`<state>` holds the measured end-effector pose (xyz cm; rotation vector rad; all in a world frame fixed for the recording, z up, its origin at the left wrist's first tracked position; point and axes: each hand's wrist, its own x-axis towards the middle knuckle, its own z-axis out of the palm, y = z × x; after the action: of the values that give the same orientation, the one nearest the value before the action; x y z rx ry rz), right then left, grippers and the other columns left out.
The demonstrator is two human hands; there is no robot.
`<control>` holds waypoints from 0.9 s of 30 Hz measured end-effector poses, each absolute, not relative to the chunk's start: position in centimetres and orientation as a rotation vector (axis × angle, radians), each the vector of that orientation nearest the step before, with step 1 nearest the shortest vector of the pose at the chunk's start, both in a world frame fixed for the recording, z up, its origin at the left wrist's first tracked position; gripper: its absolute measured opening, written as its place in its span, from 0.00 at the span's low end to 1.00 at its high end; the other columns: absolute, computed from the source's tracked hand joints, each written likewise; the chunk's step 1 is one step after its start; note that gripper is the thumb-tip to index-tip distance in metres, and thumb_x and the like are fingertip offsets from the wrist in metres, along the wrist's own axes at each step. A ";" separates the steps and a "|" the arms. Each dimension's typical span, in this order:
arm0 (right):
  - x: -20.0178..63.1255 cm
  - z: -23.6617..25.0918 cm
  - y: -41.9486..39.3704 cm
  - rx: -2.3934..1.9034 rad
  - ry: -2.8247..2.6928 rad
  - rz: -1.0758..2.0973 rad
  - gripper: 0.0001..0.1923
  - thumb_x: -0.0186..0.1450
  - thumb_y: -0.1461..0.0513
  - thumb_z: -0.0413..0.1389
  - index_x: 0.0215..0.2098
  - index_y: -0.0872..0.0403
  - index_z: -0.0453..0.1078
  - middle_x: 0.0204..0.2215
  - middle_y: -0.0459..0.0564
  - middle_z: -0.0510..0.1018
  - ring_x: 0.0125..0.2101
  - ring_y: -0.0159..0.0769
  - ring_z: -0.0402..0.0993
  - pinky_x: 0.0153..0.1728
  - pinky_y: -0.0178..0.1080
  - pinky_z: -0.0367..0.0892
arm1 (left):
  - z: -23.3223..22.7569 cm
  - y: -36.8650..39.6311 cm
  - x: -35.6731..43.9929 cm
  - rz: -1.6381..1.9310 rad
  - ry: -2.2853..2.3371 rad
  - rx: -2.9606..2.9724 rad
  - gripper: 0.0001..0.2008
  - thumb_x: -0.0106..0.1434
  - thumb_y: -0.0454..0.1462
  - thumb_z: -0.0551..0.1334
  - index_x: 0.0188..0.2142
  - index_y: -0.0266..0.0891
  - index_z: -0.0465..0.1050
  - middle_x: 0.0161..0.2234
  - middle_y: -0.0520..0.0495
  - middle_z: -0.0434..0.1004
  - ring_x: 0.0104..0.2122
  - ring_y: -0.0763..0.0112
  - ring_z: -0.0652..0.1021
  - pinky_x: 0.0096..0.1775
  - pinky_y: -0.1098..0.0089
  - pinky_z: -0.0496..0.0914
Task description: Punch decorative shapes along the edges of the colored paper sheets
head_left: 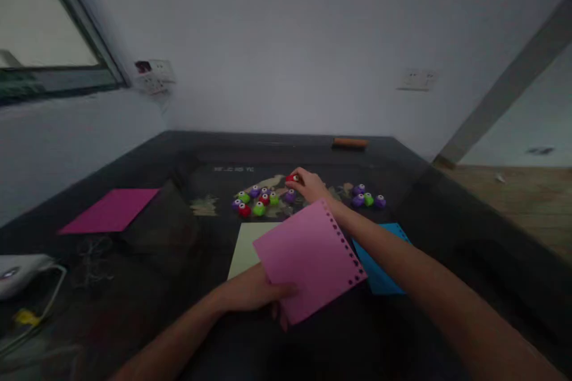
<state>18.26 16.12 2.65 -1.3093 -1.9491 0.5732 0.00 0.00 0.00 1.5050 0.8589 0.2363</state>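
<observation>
My left hand [257, 293] pinched the pink punched sheet [313, 259] above the dark worktop [447, 214], while my right hand [313, 186] closed its fingers on a red punch [292, 178] among the scattered punches, with faint, unreadable pale writing [233, 169] lying just beyond.

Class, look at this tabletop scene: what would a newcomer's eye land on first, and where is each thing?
The pink sheet with punched holes along one edge stands out at centre, held up by the left hand over the dark table. Behind it, the right hand closes on a red punch among a bright cluster of small punches. A magenta sheet lies flat at the left.
</observation>
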 end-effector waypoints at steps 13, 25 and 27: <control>24.7 1.7 6.3 -1.211 -1.333 1.322 0.19 0.53 0.59 0.63 0.42 0.54 0.71 0.32 0.50 0.78 0.30 0.35 0.74 0.30 0.38 0.67 | 0.0 0.2 1.2 0.384 1.031 1.303 0.24 0.55 0.53 0.61 0.30 0.30 0.77 0.26 0.39 0.81 0.25 0.66 0.77 0.29 0.69 0.70; 24.8 0.7 0.9 -1.115 -0.980 1.743 0.22 0.49 0.62 0.68 0.42 0.54 0.72 0.28 0.44 0.77 0.24 0.27 0.71 0.26 0.31 0.67 | 1.9 0.1 1.7 0.392 1.379 1.364 0.24 0.59 0.52 0.55 0.17 0.40 0.74 0.21 0.48 0.79 0.26 0.66 0.76 0.39 0.69 0.69; 24.9 0.7 0.7 -1.033 -0.880 1.844 0.23 0.51 0.61 0.67 0.44 0.55 0.72 0.30 0.46 0.77 0.27 0.28 0.73 0.28 0.31 0.68 | 2.2 0.1 1.9 0.404 1.425 1.362 0.24 0.59 0.52 0.55 0.16 0.41 0.73 0.21 0.49 0.78 0.26 0.65 0.75 0.40 0.69 0.68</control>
<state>24.93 0.75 0.72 -1.0334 -0.8801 1.8436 1.92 0.05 2.23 1.3625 1.4253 0.4039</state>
